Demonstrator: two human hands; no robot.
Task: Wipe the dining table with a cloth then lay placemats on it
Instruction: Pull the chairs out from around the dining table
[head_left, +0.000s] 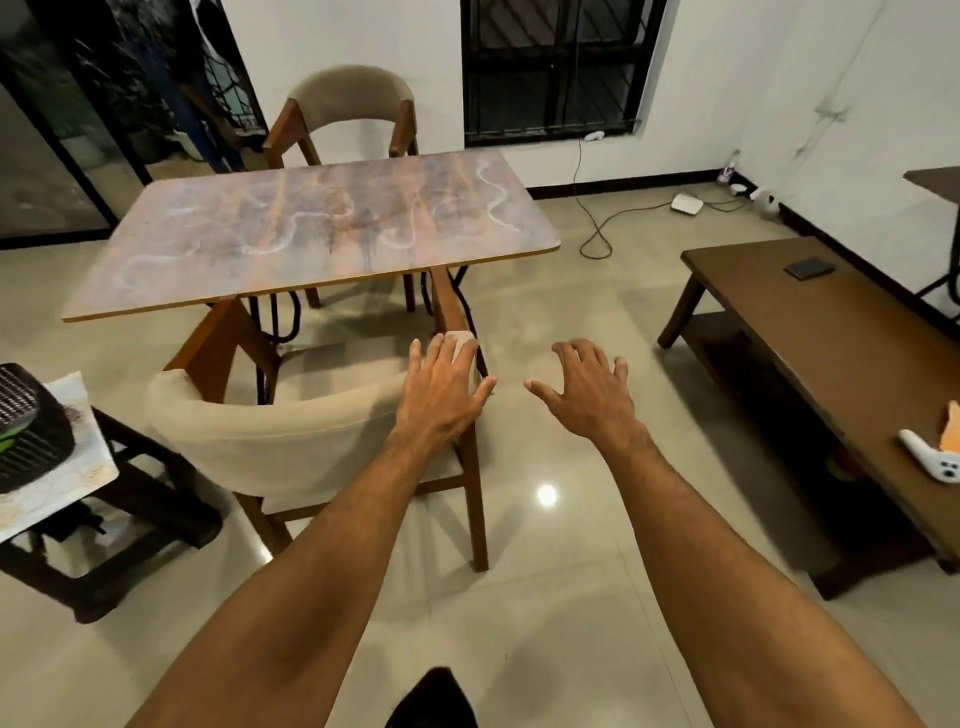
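The dining table (311, 234) stands ahead of me, its mottled brown top streaked with pale wavy marks and bare of objects. My left hand (441, 389) reaches forward with fingers spread, over the right end of the near chair's (249, 436) beige backrest; whether it touches the chair I cannot tell. My right hand (587, 389) hovers over the floor to the right of that chair, fingers apart and holding nothing. No cloth or placemat shows clearly; an orange piece (951, 439) lies at the right edge on the low bench.
A second beige chair (353, 111) stands behind the table. A long low wooden bench (810, 332) on the right carries a dark wallet (809, 268) and a white controller (932, 462). A stool with a dark basket (31, 431) sits left. A cable (597, 234) trails across the floor.
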